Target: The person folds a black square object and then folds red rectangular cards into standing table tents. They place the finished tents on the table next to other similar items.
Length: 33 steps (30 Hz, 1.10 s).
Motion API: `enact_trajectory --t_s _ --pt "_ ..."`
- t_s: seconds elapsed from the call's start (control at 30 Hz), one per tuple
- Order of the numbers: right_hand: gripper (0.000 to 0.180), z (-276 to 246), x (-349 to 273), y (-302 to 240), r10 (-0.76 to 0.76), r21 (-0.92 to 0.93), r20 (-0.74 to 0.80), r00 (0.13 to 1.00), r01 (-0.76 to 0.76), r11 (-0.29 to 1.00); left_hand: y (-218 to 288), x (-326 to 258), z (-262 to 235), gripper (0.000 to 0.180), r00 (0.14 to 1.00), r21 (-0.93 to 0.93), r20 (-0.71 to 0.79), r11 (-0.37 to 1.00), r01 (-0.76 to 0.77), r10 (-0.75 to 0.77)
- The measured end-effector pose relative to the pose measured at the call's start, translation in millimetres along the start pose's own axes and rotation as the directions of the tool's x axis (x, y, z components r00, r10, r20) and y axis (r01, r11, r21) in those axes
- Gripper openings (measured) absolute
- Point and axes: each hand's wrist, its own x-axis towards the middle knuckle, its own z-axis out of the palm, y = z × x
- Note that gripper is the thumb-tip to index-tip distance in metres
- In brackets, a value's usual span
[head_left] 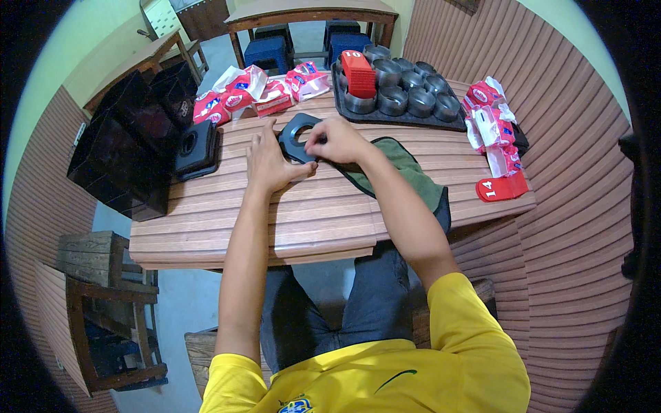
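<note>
Surface (310, 237): broad, wood-patterned, lined with dark parallel stripes; goods mostly toward far and side edges, probably for elbow room.
Black boxes (124, 151): glossy, angular, grouped along the left edge.
Tray (403, 122): dark, rectangular, set at the far right; likely a way of keeping round metal cups (392, 100) together, each smooth and hollow.
Green cloth (403, 168): soft, dark-edged, loosely spread beneath the right forearm, perhaps within easy reach for wiping.
Tissue packs (237, 89): crinkled pink-and-white plastic film, along the far edge, with more at the right.
Left hand (270, 165): fingers spread, unclenched, beside the holed piece, seemingly to steady it.
Right hand (339, 140): fingers bunched over the right edge of the same piece; anything pinched there impossible to tell.
Stacked black pieces (200, 162): flat, matching in colour, beside the boxes.
Holed black piece (288, 146): angular outline, round opening, centred between both hands.
Red tags (359, 74): small, rounded, stacked on the cups; another at the right edge.
</note>
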Motion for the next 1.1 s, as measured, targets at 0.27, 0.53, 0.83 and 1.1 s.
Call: enact_trajectory --t_s 0.27,0.53,0.83,1.1 --pt "0.015 -10.4 5.0 18.8 0.241 -0.054 -0.243 0.94 -0.262 0.964 -0.8 0.6 1.3 0.133 1.0 -0.034 -0.011 0.999 -0.006 0.006" --pt "0.016 1.4 -2.9 -1.3 -0.075 0.103 0.099 0.992 0.065 0.993 2.9 0.1 -3.6 0.129 1.0 -0.067 -0.019 0.998 0.005 -0.006" --pt "0.01 -12.2 1.9 24.5 0.086 -0.06 -0.222 0.971 -0.101 0.993 -2.4 3.9 0.5 0.096 0.996 -0.043 -0.078 0.998 -0.045 0.042" --pt "0.011 -5.1 0.8 15.3 -0.033 -0.097 -0.206 0.978 0.013 0.995 0.4 0.3 1.9 0.089 0.989 -0.148 0.0 0.978 -0.148 0.15"
